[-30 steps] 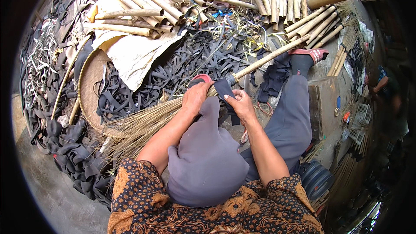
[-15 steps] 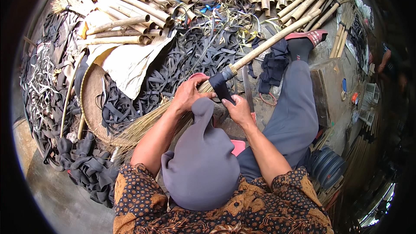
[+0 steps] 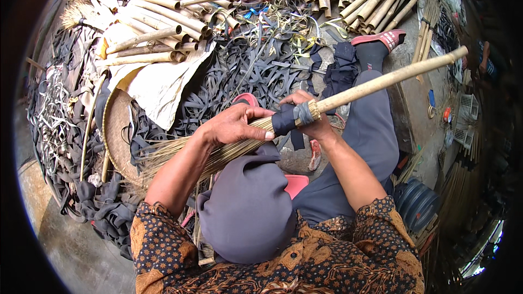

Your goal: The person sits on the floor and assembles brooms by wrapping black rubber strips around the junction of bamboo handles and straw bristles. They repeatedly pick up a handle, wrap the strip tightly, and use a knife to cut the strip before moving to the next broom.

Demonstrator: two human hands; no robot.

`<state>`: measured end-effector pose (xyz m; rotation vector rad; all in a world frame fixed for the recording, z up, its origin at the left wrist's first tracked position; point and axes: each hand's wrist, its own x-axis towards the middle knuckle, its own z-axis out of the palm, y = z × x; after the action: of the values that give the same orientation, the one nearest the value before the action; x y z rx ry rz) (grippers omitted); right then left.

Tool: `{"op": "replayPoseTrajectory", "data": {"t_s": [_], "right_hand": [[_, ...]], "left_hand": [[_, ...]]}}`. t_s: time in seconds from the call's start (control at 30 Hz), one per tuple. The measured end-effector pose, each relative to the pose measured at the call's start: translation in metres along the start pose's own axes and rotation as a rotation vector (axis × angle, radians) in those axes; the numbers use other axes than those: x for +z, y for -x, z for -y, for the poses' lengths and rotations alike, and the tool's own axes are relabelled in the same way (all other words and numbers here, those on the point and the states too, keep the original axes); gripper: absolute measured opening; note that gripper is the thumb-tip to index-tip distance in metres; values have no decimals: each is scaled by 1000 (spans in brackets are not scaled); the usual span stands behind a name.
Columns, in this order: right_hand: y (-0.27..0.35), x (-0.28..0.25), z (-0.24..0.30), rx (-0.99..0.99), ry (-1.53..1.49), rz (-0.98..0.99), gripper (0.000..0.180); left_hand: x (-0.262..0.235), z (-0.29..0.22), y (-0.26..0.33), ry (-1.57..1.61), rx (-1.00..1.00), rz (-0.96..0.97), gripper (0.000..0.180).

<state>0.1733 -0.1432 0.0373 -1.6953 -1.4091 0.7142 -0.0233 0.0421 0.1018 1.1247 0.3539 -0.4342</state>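
Note:
A stick broom (image 3: 392, 80) with a pale wooden handle lies slantwise across my lap, its thin bristles (image 3: 180, 155) fanning to the lower left. My left hand (image 3: 234, 125) is closed round the bristles just below the binding, thumb on top. A black rubber strip (image 3: 284, 120) is wound round the neck, beside a greyer band; a loose end hangs below. My right hand (image 3: 321, 128) reaches under the neck, its fingers showing on the far side. It is closed round the broom there; whether it also grips the strip is hidden.
Black rubber strips (image 3: 234, 71) are heaped ahead, beside a round woven tray (image 3: 117, 125) and white sacking (image 3: 169, 90). Bamboo poles (image 3: 163, 16) are piled at the back. A red-handled tool (image 3: 315, 155) lies below my right hand. My outstretched leg (image 3: 368, 130) is at the right.
The broom's handle has swung down to the right and the broom has turned. My right hand has gone from pinching the strip's end to reaching under the neck. More strip now lies round it.

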Motion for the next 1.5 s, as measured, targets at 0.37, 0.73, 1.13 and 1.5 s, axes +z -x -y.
{"op": "replayPoseTrajectory", "data": {"t_s": [0.37, 0.73, 1.13, 1.5], "right_hand": [[-48, -44, 40, -385, 391, 72, 17], [-11, -19, 25, -89, 57, -38, 16], [-81, -85, 124, 391, 519, 310, 82], [-102, -99, 176, 20, -1283, -174, 44]], "left_hand": [[5, -26, -1, -92, -96, 124, 56], [6, -16, -9, -109, -52, -41, 45], [34, -86, 32, -1082, -17, -465, 59], [48, -101, 69, -1305, 101, -645, 56]]}}
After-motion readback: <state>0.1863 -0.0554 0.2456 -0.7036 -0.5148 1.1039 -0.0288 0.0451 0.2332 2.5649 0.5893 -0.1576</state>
